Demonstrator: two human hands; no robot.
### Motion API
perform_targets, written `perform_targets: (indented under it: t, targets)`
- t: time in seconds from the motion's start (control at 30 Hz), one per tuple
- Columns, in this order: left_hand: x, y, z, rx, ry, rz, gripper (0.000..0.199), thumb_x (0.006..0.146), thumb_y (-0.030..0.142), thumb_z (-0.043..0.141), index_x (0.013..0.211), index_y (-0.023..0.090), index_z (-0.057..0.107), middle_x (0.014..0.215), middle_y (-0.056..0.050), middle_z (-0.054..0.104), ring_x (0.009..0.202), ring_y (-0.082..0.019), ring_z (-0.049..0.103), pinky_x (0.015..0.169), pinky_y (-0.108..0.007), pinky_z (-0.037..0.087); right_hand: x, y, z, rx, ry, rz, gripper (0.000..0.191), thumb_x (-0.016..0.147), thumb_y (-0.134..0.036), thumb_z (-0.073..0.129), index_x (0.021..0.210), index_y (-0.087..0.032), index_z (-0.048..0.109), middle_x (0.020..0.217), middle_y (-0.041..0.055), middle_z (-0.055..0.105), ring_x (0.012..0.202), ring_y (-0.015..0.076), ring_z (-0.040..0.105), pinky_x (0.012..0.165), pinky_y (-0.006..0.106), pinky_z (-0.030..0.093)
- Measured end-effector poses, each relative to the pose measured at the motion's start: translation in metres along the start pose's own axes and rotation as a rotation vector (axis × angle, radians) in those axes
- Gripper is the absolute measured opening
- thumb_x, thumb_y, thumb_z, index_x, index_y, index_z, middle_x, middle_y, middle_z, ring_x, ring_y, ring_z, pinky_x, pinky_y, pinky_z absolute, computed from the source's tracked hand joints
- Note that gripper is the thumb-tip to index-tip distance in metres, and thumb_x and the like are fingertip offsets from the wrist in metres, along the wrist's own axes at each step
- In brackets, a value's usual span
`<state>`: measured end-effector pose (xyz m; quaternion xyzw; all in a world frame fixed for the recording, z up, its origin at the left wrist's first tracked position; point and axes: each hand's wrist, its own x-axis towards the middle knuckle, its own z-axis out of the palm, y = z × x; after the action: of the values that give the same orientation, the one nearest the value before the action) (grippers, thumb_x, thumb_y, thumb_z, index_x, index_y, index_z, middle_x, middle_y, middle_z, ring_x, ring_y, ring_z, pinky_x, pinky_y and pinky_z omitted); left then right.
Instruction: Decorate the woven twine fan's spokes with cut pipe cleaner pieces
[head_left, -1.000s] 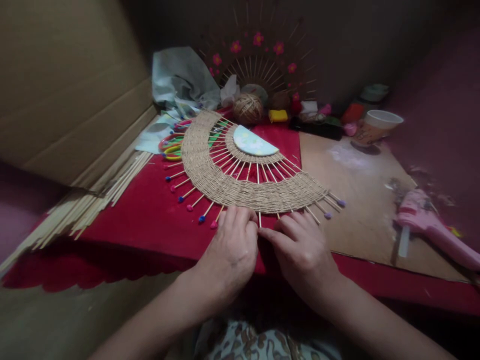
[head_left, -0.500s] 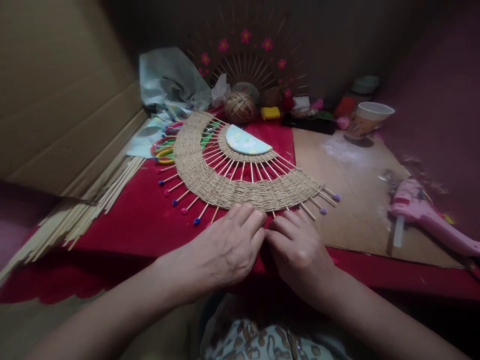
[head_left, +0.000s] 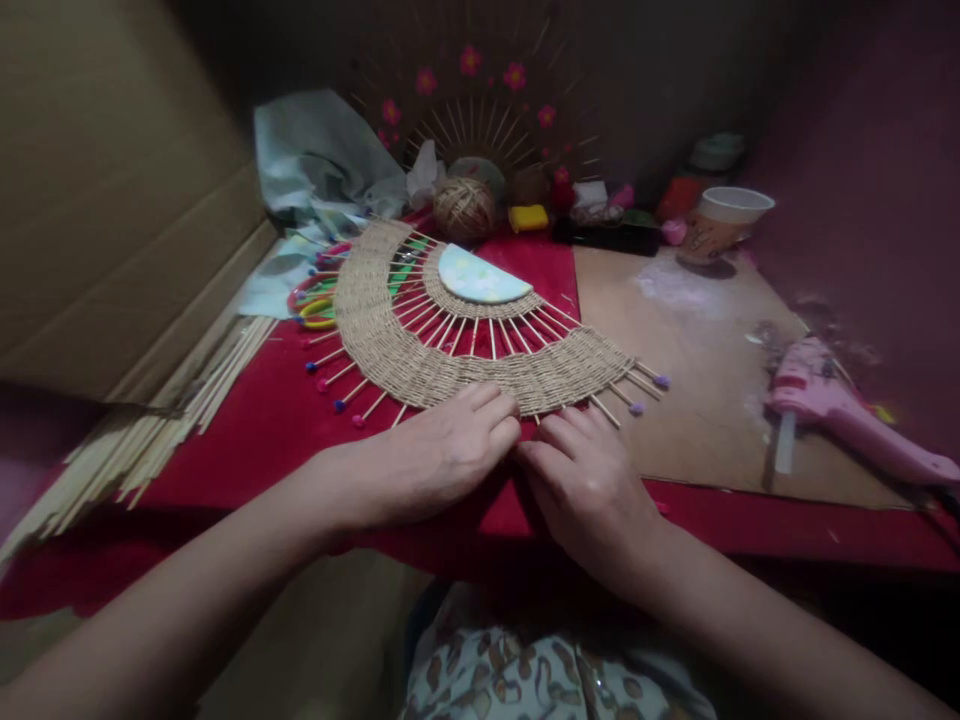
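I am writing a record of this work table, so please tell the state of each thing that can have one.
Woven fan: some stick ends bare, others tipped with coloured balls
Left hand: fingers curled at the fan's edge, grip hidden
Right hand: fingers curled there too, grip hidden
Paper cup: upright, lidless
Glue gun: lying on its side; power unclear
Twine ball: wound
Loose sticks: bare, heaped
Flowered fan: standing upright
Cardboard sheet: flat, stained

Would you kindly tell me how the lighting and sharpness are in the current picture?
Head view: dim light, background nearly black; head view: woven fan fairly clear, markings on the cup too soft to read; head view: left forearm appears stretched toward the lower corner.
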<state>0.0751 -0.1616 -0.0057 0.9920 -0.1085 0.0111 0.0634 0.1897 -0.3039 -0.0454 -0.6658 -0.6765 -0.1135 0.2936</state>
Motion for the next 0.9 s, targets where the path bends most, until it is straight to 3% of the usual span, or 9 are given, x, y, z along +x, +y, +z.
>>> perform_targets:
  t: [0.13,0.3,0.43,0.6,0.9]
  targets:
    - [-0.007,-0.001,-0.005,-0.100,0.013,-0.049,0.023,0.095,0.013,0.030,0.088,0.014,0.053,0.097,-0.009,0.050,0.086,-0.018,0.041,0.078,-0.033,0.039,0.001,-0.001,-0.002,0.028,-0.029,0.016,0.023,0.083,-0.008,0.047,0.072,-0.011,0.067,0.069,0.0086,0.058,0.070,0.0197,0.045,0.065,0.035,0.033]
    - [-0.005,-0.003,-0.006,-0.021,0.060,-0.044,0.026,0.096,0.022,0.032,0.093,0.015,0.058,0.096,-0.009,0.050,0.090,-0.020,0.040,0.078,-0.034,0.039,0.001,-0.003,-0.007,0.064,-0.056,0.023,0.019,0.078,-0.009,0.047,0.071,-0.010,0.064,0.069,0.0089,0.055,0.069,0.0198,0.043,0.065,0.036,0.032]
    - [0.002,-0.006,-0.008,-0.002,0.010,0.025,0.033,0.097,0.023,0.029,0.083,0.014,0.058,0.095,-0.010,0.051,0.089,-0.020,0.042,0.077,-0.033,0.038,0.001,-0.004,-0.009,0.080,-0.050,0.011,0.016,0.075,-0.008,0.047,0.069,-0.010,0.062,0.069,0.0087,0.055,0.069,0.0194,0.043,0.064,0.036,0.032]
    - [0.005,-0.010,-0.010,-0.033,-0.043,0.101,0.026,0.096,0.023,0.034,0.088,0.015,0.057,0.095,-0.007,0.055,0.088,-0.018,0.046,0.076,-0.031,0.039,-0.002,-0.005,-0.014,0.102,0.004,0.003,0.016,0.075,-0.009,0.048,0.069,-0.009,0.063,0.065,0.0067,0.052,0.063,0.0170,0.041,0.063,0.035,0.032]
    - [0.005,-0.013,-0.021,-0.187,-0.153,0.009,0.027,0.097,0.019,0.030,0.086,0.016,0.055,0.087,-0.002,0.055,0.069,-0.011,0.048,0.061,-0.023,0.037,-0.002,-0.008,-0.016,0.049,-0.031,0.085,0.020,0.083,-0.010,0.049,0.074,-0.010,0.067,0.066,0.0074,0.056,0.064,0.0185,0.046,0.062,0.033,0.034]
